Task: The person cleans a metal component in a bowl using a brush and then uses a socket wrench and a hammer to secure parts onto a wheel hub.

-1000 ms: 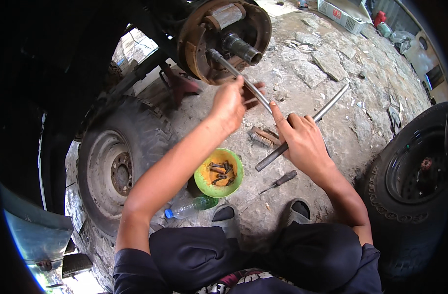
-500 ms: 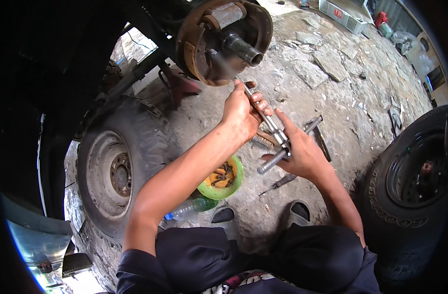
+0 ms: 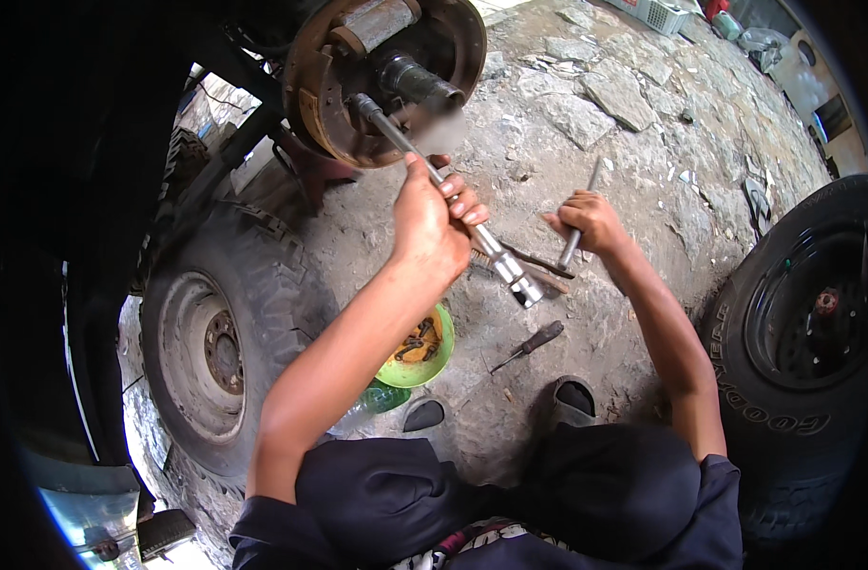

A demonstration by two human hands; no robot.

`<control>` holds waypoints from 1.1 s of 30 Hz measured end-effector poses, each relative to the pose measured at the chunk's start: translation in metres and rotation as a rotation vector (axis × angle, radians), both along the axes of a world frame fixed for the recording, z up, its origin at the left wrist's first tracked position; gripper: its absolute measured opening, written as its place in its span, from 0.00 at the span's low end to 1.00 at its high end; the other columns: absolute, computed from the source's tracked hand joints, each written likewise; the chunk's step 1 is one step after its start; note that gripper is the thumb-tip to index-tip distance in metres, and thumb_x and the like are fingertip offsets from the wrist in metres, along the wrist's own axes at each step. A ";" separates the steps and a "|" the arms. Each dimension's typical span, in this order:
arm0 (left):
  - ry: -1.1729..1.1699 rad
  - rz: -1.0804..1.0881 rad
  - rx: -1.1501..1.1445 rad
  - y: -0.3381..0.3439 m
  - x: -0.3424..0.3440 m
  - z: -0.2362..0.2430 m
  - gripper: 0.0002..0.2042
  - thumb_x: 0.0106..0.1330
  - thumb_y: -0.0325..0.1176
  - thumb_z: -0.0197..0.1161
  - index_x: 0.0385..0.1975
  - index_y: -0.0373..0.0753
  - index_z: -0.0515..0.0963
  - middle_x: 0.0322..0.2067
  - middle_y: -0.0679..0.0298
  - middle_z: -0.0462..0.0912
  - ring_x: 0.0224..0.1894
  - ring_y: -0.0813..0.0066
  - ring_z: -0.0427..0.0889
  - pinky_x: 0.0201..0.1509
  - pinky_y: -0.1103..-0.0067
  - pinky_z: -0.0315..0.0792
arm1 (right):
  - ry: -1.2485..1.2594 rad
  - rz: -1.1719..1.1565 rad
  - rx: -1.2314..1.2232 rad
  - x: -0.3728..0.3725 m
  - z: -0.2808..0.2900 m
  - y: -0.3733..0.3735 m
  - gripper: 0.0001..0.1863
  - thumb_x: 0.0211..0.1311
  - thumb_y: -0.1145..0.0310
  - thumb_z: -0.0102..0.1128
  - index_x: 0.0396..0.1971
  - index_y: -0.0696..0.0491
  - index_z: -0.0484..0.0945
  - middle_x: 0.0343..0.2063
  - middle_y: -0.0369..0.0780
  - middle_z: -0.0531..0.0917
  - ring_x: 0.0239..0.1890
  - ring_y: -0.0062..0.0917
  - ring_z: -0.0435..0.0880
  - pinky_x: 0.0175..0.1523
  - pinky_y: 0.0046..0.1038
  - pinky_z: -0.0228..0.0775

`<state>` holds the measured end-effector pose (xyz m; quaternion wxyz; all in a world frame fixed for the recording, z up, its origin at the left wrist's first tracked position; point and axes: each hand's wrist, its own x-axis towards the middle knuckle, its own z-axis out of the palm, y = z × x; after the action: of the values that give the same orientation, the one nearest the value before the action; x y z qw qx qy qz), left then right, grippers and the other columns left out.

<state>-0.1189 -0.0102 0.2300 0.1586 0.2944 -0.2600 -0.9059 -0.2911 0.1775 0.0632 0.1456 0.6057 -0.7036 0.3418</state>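
My left hand (image 3: 432, 223) is wrapped round a long steel socket extension bar (image 3: 392, 133). The bar's upper end meets the rusty brake assembly (image 3: 310, 104), just left of the protruding spindle (image 3: 417, 84). Its thicker lower end points down toward my feet, with nothing attached to it. Off to the right, my right hand (image 3: 593, 220) is closed on a slim metal handle bar (image 3: 572, 247), apart from the extension. A faint blur hides a patch below the spindle.
A tyred wheel (image 3: 282, 299) stands at left, another tyre (image 3: 728, 370) at right. On the rough ground are a screwdriver (image 3: 540, 339), a wooden-handled brush (image 3: 546, 277), a green bowl (image 3: 438, 369) with dark metal parts, and a plastic bottle (image 3: 384, 397). A red stand (image 3: 318, 180) is under the vehicle.
The handle bar has come away from the extension's lower end and moved right and up in my right hand. The extension has shifted left in the view, its upper end now at the brake assembly.
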 end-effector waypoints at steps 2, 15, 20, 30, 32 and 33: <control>0.016 0.004 0.030 -0.007 0.007 -0.002 0.18 0.77 0.50 0.38 0.37 0.42 0.64 0.18 0.72 0.57 0.18 0.81 0.54 0.24 0.80 0.54 | 0.090 -0.057 0.135 -0.008 -0.008 0.002 0.23 0.62 0.60 0.62 0.09 0.50 0.70 0.08 0.36 0.73 0.13 0.31 0.76 0.25 0.33 0.71; 0.078 -0.034 0.108 -0.010 -0.001 -0.005 0.18 0.76 0.49 0.37 0.33 0.41 0.64 0.19 0.69 0.57 0.21 0.76 0.56 0.30 0.75 0.57 | 0.223 -0.098 0.864 0.015 -0.120 -0.017 0.13 0.66 0.64 0.45 0.40 0.56 0.75 0.35 0.44 0.82 0.41 0.34 0.83 0.46 0.34 0.73; 0.051 -0.044 0.128 -0.019 0.002 0.003 0.19 0.77 0.49 0.34 0.31 0.40 0.63 0.19 0.68 0.57 0.21 0.75 0.57 0.31 0.73 0.58 | 0.200 -0.058 0.767 0.041 -0.066 -0.023 0.18 0.60 0.64 0.54 0.46 0.59 0.75 0.45 0.45 0.77 0.50 0.36 0.78 0.55 0.34 0.68; -0.032 -0.121 0.114 -0.023 -0.005 0.012 0.22 0.77 0.51 0.28 0.30 0.41 0.61 0.20 0.67 0.59 0.22 0.73 0.58 0.40 0.65 0.65 | -2.130 0.312 -0.050 0.120 0.134 -0.022 0.26 0.72 0.46 0.43 0.51 0.55 0.73 0.36 0.38 0.79 0.31 0.22 0.79 0.29 0.26 0.72; -0.056 -0.128 0.121 -0.026 -0.007 0.016 0.23 0.77 0.52 0.30 0.31 0.40 0.63 0.21 0.66 0.61 0.23 0.71 0.62 0.41 0.65 0.67 | -2.101 0.326 -0.028 0.126 0.148 -0.033 0.23 0.72 0.48 0.44 0.48 0.54 0.73 0.34 0.38 0.78 0.26 0.21 0.77 0.23 0.23 0.67; -0.067 -0.130 0.127 -0.027 -0.009 0.016 0.24 0.76 0.53 0.30 0.31 0.39 0.64 0.21 0.66 0.63 0.23 0.70 0.64 0.41 0.64 0.68 | -2.177 0.389 -0.042 0.126 0.147 -0.042 0.18 0.72 0.51 0.46 0.44 0.51 0.71 0.30 0.37 0.76 0.21 0.19 0.71 0.18 0.19 0.58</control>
<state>-0.1283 -0.0375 0.2455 0.0717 0.3163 -0.2257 -0.9186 -0.1652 0.1352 0.2104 -0.5974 0.0789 -0.3424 0.7209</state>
